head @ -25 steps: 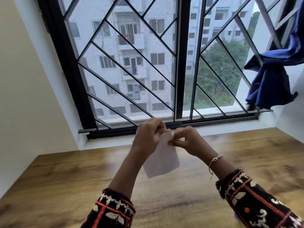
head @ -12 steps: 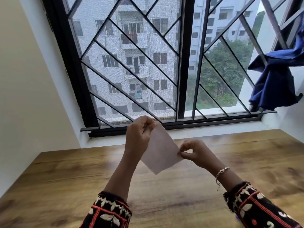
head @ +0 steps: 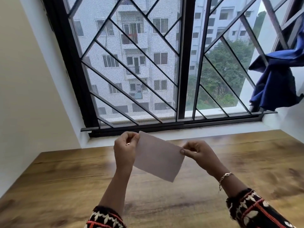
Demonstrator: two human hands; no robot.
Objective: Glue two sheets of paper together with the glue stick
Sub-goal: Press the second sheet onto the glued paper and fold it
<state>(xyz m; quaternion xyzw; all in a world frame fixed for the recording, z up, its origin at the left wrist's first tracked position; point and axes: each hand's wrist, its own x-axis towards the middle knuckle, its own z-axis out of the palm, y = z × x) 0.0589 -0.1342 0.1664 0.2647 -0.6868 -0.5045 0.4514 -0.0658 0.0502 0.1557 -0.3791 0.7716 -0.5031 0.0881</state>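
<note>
A small white piece of paper (head: 158, 157) is held up in the air above the wooden table (head: 65, 186), tilted down to the right. My left hand (head: 125, 149) pinches its upper left corner. My right hand (head: 198, 153) pinches its right edge between thumb and forefinger. Whether it is one sheet or two pressed together I cannot tell. No glue stick is in view.
A barred window with a black frame (head: 181, 63) rises behind the table, above a white sill (head: 205, 130). A blue cloth (head: 276, 83) hangs at the right. A cream wall (head: 24, 79) closes the left side.
My hands have moved apart along the paper: the right hand slid from the top to the right edge. The paper has swung from hanging down to stretched wide between them.
</note>
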